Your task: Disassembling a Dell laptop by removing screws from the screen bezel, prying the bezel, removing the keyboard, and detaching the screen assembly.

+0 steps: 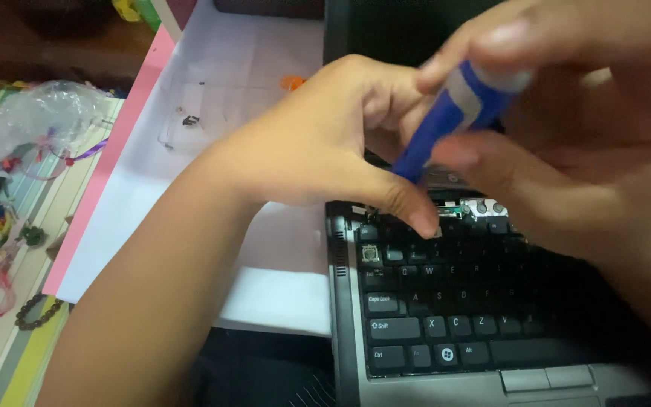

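A blue plastic screwdriver [457, 117] (white-banded handle) angles down to the black laptop [416, 316]'s top edge. The right hand [589, 128] pinches its handle; the left hand [325, 147], fingers curled, steadies its tip above the keys.

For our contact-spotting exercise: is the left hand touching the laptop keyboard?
Touching. The head view shows the left hand's thumb tip pressed onto the top edge of the laptop keyboard.

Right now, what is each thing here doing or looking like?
Laptop: lid open, one key cap missing top left, hinge strip off.
Blue screwdriver: tilted, tip down near the hinge.
Right hand: gripping the screwdriver.
Left hand: fingers pressing by the top key row.
Plastic bag: crumpled.
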